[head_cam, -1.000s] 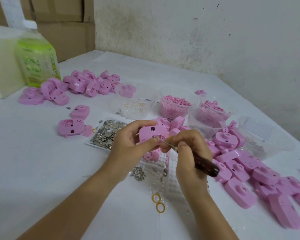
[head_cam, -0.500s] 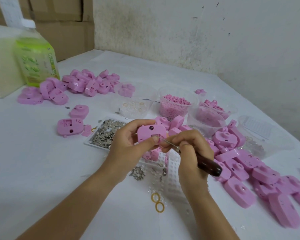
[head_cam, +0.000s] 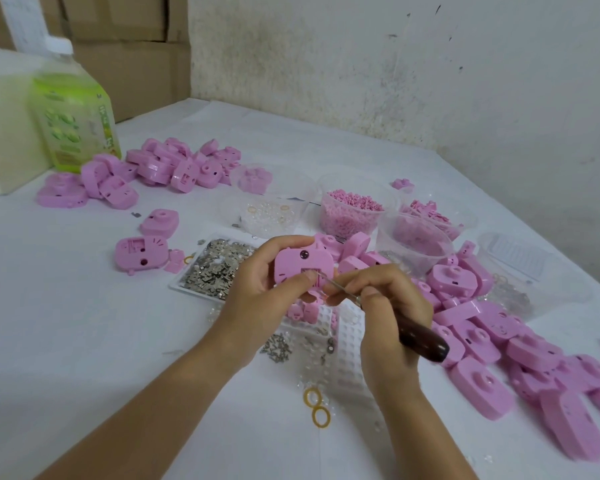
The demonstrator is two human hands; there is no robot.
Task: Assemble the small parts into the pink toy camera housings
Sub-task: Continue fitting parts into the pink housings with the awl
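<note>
A pink toy camera housing [head_cam: 303,266] is being held above the middle of the white table [head_cam: 66,341] by the left hand [head_cam: 257,292], with the fingers closed around its left edge and the thumb pressed on its lower face. A tool with a thin metal shaft and a dark wooden handle [head_cam: 420,336] is being gripped by the right hand [head_cam: 381,306], which is closed around it; the metal tip is being pointed into the square opening of the housing. A tray of small metal parts [head_cam: 219,268] is lying at 9 o'clock from the housing, just beside the left hand. Clear tubs with pink pieces [head_cam: 352,213] are standing at 1 o'clock. A heap of pink housings [head_cam: 534,358] is lying at 4 o'clock, and another heap [head_cam: 160,168] at 11 o'clock, near a green bottle [head_cam: 73,112]. Two yellow rings [head_cam: 316,408] are lying at 6 o'clock.
</note>
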